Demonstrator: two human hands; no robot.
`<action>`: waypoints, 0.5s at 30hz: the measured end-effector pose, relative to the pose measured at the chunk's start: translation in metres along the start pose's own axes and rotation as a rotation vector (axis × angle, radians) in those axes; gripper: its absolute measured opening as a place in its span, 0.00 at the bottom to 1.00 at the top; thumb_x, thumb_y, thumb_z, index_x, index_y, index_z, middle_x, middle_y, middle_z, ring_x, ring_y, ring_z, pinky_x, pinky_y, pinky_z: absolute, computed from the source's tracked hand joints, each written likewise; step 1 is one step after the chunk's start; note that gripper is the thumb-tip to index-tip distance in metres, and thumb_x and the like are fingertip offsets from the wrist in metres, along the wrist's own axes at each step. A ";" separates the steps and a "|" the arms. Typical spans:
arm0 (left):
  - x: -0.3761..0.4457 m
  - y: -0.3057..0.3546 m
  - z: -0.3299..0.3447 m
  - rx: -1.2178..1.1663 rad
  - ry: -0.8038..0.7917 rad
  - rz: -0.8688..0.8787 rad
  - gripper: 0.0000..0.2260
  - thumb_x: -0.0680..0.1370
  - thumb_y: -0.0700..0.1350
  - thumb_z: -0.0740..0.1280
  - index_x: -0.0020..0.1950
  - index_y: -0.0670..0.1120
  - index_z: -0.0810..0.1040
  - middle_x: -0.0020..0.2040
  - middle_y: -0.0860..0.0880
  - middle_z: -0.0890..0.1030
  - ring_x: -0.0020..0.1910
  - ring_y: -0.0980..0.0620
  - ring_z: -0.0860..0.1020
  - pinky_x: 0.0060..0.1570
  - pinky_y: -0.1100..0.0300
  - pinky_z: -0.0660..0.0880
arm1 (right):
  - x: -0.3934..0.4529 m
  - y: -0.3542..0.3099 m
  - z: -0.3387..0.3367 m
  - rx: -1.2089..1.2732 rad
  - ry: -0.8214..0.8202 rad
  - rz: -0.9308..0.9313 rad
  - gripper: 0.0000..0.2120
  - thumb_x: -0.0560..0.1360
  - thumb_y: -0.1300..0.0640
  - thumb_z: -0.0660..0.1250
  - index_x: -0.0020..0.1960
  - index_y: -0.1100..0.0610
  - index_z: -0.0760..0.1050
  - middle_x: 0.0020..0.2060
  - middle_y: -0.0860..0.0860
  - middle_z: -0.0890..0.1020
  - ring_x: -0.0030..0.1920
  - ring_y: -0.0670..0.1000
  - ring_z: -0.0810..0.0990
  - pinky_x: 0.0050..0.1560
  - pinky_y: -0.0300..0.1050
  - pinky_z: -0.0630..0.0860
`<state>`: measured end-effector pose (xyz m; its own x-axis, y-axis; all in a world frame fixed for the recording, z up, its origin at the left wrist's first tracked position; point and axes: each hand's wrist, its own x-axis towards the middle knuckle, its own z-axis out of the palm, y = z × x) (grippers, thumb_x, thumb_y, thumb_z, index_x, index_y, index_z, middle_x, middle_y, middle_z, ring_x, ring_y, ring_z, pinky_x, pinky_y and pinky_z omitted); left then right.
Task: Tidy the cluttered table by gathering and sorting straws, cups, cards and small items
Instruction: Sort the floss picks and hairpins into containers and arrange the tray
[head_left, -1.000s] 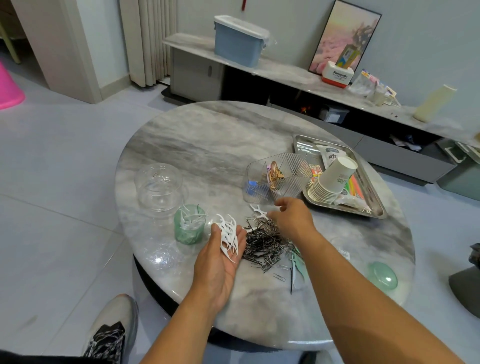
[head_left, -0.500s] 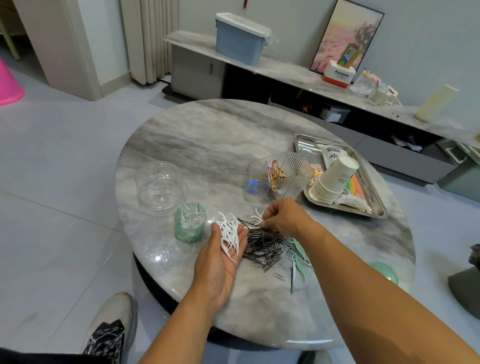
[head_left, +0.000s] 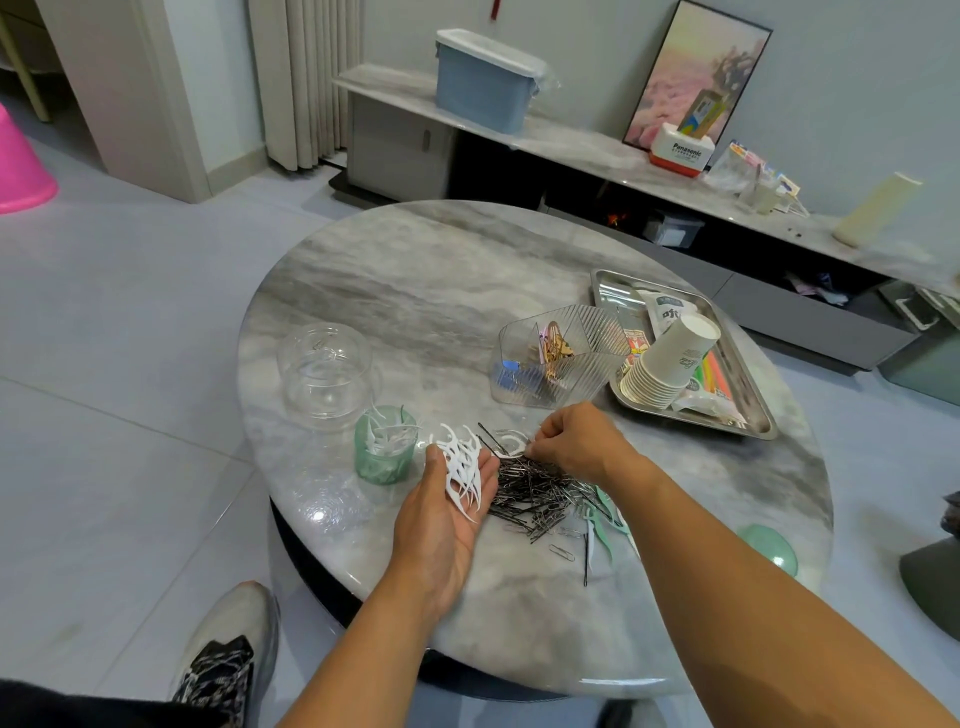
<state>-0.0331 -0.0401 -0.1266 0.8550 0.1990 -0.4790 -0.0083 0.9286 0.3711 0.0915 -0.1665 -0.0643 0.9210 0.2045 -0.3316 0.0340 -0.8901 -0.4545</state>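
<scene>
White plastic floss picks (head_left: 462, 470) are lying across your left hand (head_left: 441, 514), its fingers relaxed and cupped beneath them. Your right hand (head_left: 576, 441) is pinching one more white pick (head_left: 511, 447) at the far edge of the dark pile of clips and pins (head_left: 535, 491) under its fingertips. You appear to be sorting picks from the pile. Next, the bundle probably belongs in the green cup (head_left: 385, 452), just left of your left fingers.
</scene>
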 end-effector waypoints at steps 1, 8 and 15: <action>0.000 0.000 0.000 0.001 -0.002 0.001 0.21 0.85 0.52 0.58 0.65 0.36 0.75 0.59 0.36 0.83 0.59 0.43 0.83 0.60 0.51 0.77 | -0.001 0.000 0.000 0.012 0.005 -0.005 0.10 0.73 0.55 0.77 0.36 0.56 0.81 0.34 0.50 0.82 0.38 0.51 0.75 0.63 0.59 0.72; 0.002 -0.001 -0.002 0.007 -0.028 0.007 0.22 0.85 0.54 0.57 0.67 0.38 0.74 0.60 0.37 0.83 0.59 0.43 0.83 0.59 0.52 0.77 | -0.003 -0.004 0.003 -0.008 0.062 -0.018 0.08 0.71 0.53 0.79 0.40 0.53 0.81 0.37 0.47 0.84 0.45 0.52 0.82 0.61 0.57 0.75; 0.000 -0.002 -0.002 0.076 -0.042 0.021 0.14 0.83 0.46 0.63 0.62 0.36 0.77 0.58 0.38 0.84 0.59 0.45 0.83 0.61 0.53 0.78 | -0.001 -0.012 0.012 -0.001 0.001 0.058 0.10 0.70 0.54 0.80 0.46 0.57 0.83 0.42 0.53 0.85 0.50 0.56 0.83 0.59 0.55 0.78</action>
<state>-0.0336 -0.0411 -0.1290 0.8759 0.2035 -0.4375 0.0116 0.8976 0.4407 0.0861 -0.1515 -0.0684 0.9219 0.1517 -0.3565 -0.0193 -0.9011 -0.4332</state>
